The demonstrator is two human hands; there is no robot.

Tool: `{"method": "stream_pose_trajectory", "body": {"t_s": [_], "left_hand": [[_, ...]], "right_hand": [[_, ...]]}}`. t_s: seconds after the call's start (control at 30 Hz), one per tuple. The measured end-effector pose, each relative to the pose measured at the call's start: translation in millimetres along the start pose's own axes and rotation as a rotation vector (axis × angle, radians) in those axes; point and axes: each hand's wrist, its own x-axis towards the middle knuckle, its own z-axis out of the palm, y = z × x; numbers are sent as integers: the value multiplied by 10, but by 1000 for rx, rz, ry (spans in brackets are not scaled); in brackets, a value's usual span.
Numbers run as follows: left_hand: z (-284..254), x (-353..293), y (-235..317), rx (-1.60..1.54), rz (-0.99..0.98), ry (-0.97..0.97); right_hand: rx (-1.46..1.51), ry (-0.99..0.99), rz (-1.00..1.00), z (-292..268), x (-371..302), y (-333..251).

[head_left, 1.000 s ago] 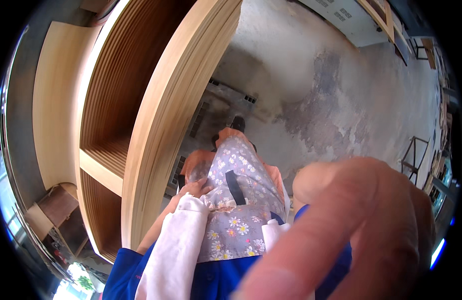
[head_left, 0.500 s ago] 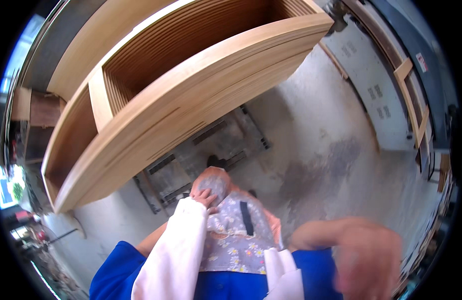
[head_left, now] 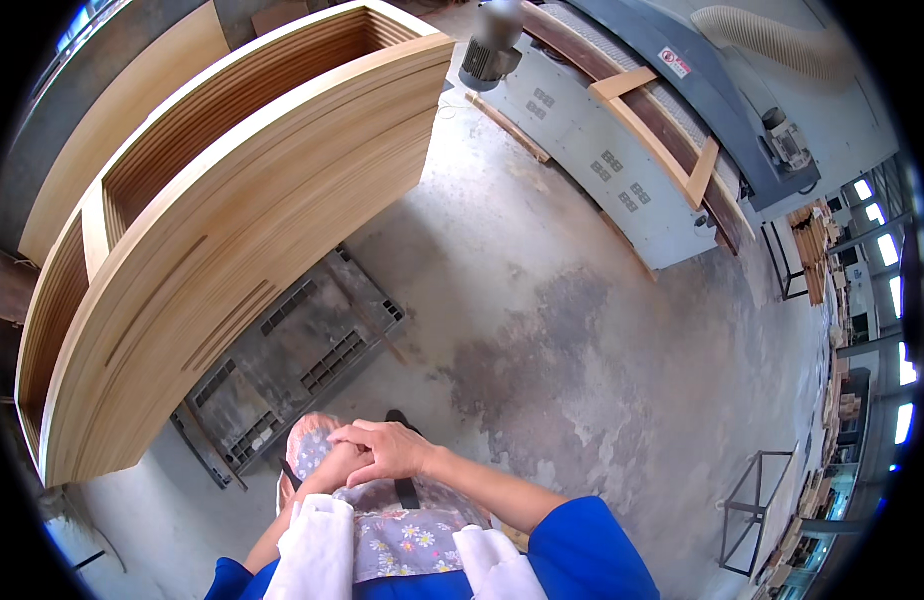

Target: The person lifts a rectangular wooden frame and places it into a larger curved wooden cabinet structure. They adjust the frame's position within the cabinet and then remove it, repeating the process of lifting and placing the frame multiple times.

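Observation:
My right hand (head_left: pixel 394 450) lies across my left hand (head_left: pixel 344 462) in front of my apron, its fingers bent round it. Most of the left hand's fingers are hidden beneath the right. Neither hand shows a tool. Under them is the grey flowered apron (head_left: pixel 407 540) with orange-pink edging, and white cloth (head_left: pixel 317 550) hangs down over my front. Ahead and to the left of the hands stands a tall stack of pale wooden frames (head_left: pixel 272 235), their layered edges lining large openings. The hands are apart from the stack.
A low, dark slotted platform (head_left: pixel 292 345) sits on the floor beside the stack. Far right stands a large grey machine (head_left: pixel 592 150) with a wooden rail and a motor (head_left: pixel 489 62). A black metal stand (head_left: pixel 757 510) and piled timber (head_left: pixel 810 250) are at the right.
My view has swung right, bringing more of the machine and workshop in. The right hand came from the right side onto the left hand, which earlier lay spread on the apron.

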Motion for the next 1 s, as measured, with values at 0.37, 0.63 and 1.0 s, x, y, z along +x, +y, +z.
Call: {"method": "stream_pose_trajectory", "body": {"t_s": [0.37, 0.63, 1.0], "left_hand": [[-298, -806, 844, -205, 15, 12], [-302, -1918, -186, -649, -202, 346], [791, -2177, -1235, -610, -268, 390]], "right_hand": [[185, -7, -103, 458, -176, -165], [-393, -394, 154, 1152, -155, 21], [-500, -519, 462, 1761, -409, 345]]}}
